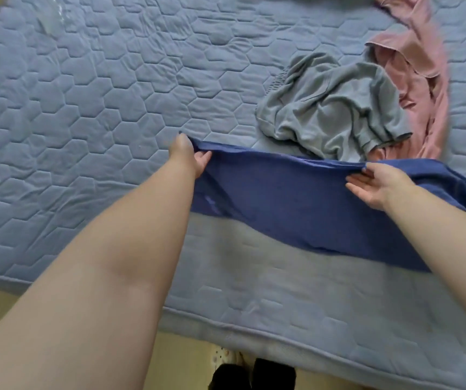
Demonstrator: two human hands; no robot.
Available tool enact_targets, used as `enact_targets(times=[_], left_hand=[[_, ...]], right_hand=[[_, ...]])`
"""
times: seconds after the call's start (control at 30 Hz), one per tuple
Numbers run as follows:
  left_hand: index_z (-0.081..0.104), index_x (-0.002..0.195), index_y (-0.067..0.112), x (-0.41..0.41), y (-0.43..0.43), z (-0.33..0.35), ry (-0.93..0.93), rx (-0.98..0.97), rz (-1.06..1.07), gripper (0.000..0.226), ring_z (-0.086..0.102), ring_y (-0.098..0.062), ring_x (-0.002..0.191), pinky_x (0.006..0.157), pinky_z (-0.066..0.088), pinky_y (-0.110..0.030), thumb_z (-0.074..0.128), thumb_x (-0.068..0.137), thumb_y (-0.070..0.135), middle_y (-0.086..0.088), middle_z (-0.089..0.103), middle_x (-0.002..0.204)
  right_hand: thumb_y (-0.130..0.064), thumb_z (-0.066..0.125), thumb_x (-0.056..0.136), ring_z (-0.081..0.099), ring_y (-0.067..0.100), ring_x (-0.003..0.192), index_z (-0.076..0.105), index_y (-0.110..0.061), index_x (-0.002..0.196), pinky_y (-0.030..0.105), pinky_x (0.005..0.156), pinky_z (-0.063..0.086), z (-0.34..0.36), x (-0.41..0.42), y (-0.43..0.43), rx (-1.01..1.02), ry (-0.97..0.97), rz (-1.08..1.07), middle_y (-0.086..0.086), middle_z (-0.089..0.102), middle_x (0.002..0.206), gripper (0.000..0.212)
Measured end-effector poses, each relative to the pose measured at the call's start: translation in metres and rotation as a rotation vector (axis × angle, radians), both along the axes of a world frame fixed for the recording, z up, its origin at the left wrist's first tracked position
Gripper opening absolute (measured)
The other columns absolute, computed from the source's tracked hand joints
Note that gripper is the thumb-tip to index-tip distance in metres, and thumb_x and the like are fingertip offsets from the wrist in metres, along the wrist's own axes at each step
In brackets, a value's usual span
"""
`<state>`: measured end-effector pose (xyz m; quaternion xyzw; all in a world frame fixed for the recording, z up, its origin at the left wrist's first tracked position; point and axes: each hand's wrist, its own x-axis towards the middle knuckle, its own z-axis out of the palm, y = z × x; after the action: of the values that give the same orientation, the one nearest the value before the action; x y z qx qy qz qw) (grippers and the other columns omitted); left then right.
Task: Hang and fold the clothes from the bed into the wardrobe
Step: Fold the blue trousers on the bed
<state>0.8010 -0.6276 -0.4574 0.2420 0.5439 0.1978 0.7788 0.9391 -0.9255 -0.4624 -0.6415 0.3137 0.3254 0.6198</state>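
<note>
As left hand (188, 156), right hand (378, 184) pinch garment (296, 198) edge — quilt (85, 108) leftward.

A cloth (296, 198) stretches above the bed's (85, 108) near part, left hand (189, 156) at its left end, right hand (375, 187) toward its right. Behind the cloth lies a shirt (333, 108); behind-right, partly under the shirt, a jacket (423, 68).

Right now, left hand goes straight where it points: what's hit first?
The left hand, pinching the blue garment, would likely meet only bare quilted mattress; the grey garment seems right of that line.
</note>
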Motion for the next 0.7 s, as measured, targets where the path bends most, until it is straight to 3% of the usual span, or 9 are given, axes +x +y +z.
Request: enact_targets(times=[0.07, 0.13, 0.2, 0.27, 0.33, 0.4, 0.53, 0.63, 0.7], left_hand=[[0.02, 0.151, 0.025, 0.005, -0.005, -0.011, -0.143, 0.032, -0.07, 0.049, 0.032, -0.027, 0.14, 0.111, 0.028, -0.043, 0.028, 0.104, 0.033, 0.004, 0.019, 0.158], [0.023, 0.15, 0.026, -0.008, -0.017, -0.035, -0.057, 0.087, -0.185, 0.048, 0.038, -0.023, 0.136, 0.108, 0.031, -0.038, 0.031, 0.103, 0.031, 0.004, 0.029, 0.152], [0.038, 0.143, 0.015, -0.034, -0.032, -0.063, 0.2, 0.172, -0.223, 0.043, 0.059, -0.021, 0.099, 0.08, 0.046, -0.026, 0.036, 0.1, 0.013, -0.006, 0.057, 0.114], [0.054, 0.127, 0.0, -0.06, -0.037, -0.088, 0.468, 0.316, -0.245, 0.037, 0.056, -0.019, 0.067, 0.053, 0.045, -0.018, 0.039, 0.093, -0.002, -0.008, 0.058, 0.08], [0.061, 0.115, -0.001, -0.076, -0.032, -0.104, 0.621, 0.444, -0.352, 0.032, 0.064, -0.031, 0.083, 0.07, 0.053, -0.026, 0.044, 0.088, -0.004, -0.017, 0.066, 0.092], [0.062, 0.116, 0.005, -0.078, -0.019, -0.109, 0.731, 0.589, -0.509, 0.032, 0.061, -0.03, 0.104, 0.087, 0.044, -0.026, 0.05, 0.087, 0.001, -0.016, 0.065, 0.112], [0.05, 0.126, 0.009, -0.056, 0.006, -0.116, 0.781, 0.781, -0.766, 0.043, 0.053, -0.028, 0.11, 0.094, 0.038, -0.029, 0.062, 0.088, 0.024, -0.013, 0.049, 0.126], [0.06, 0.107, 0.005, -0.041, 0.018, -0.127, 0.799, 0.749, -0.876, 0.035, 0.059, -0.029, 0.104, 0.087, 0.043, -0.032, 0.066, 0.085, 0.032, -0.013, 0.062, 0.114], [0.064, 0.084, 0.006, -0.038, 0.022, -0.132, 0.727, 0.72, -0.832, 0.018, 0.063, -0.029, 0.091, 0.077, 0.046, -0.032, 0.066, 0.084, 0.024, -0.011, 0.068, 0.092]], right_hand=[[-0.024, 0.035, 0.103, 0.033, 0.023, 0.14, 0.038, -0.01, 0.14, 0.039, 0.112, 0.029, -0.013, 0.006, 0.006, 0.082, -0.032, 0.018, 0.012, 0.031, 0.153, 0.039], [-0.029, 0.038, 0.102, 0.032, 0.024, 0.14, 0.033, -0.011, 0.144, 0.042, 0.114, 0.026, -0.03, -0.007, 0.006, 0.135, 0.012, 0.018, 0.012, 0.03, 0.152, 0.046], [-0.028, 0.039, 0.101, 0.043, 0.026, 0.132, 0.048, -0.011, 0.127, 0.042, 0.108, 0.032, -0.047, -0.033, 0.001, 0.158, 0.082, 0.052, 0.014, 0.044, 0.141, 0.032], [-0.023, 0.039, 0.1, 0.055, 0.028, 0.116, 0.054, -0.012, 0.099, 0.039, 0.097, 0.04, -0.061, -0.063, 0.003, 0.128, 0.121, 0.12, 0.015, 0.056, 0.122, 0.019], [-0.015, 0.046, 0.097, 0.062, 0.026, 0.087, 0.057, -0.01, 0.092, 0.034, 0.077, 0.046, -0.071, -0.089, 0.012, -0.005, 0.08, 0.232, 0.016, 0.062, 0.101, 0.014], [-0.011, 0.054, 0.093, 0.061, 0.022, 0.072, 0.06, -0.008, 0.088, 0.03, 0.064, 0.045, -0.08, -0.11, 0.023, -0.225, -0.102, 0.457, 0.018, 0.066, 0.091, 0.009], [-0.021, 0.068, 0.083, 0.054, 0.025, 0.096, 0.063, -0.01, 0.097, 0.033, 0.081, 0.042, -0.096, -0.13, 0.048, -0.636, -0.62, 0.968, 0.006, 0.061, 0.1, 0.018], [-0.034, 0.07, 0.082, 0.046, 0.027, 0.106, 0.056, -0.01, 0.109, 0.038, 0.089, 0.041, -0.105, -0.134, 0.071, -0.793, -0.784, 1.2, 0.006, 0.051, 0.112, 0.038], [-0.035, 0.064, 0.085, 0.045, 0.027, 0.105, 0.053, -0.011, 0.107, 0.035, 0.086, 0.04, -0.11, -0.133, 0.082, -0.97, -0.8, 1.34, 0.006, 0.048, 0.113, 0.034]])
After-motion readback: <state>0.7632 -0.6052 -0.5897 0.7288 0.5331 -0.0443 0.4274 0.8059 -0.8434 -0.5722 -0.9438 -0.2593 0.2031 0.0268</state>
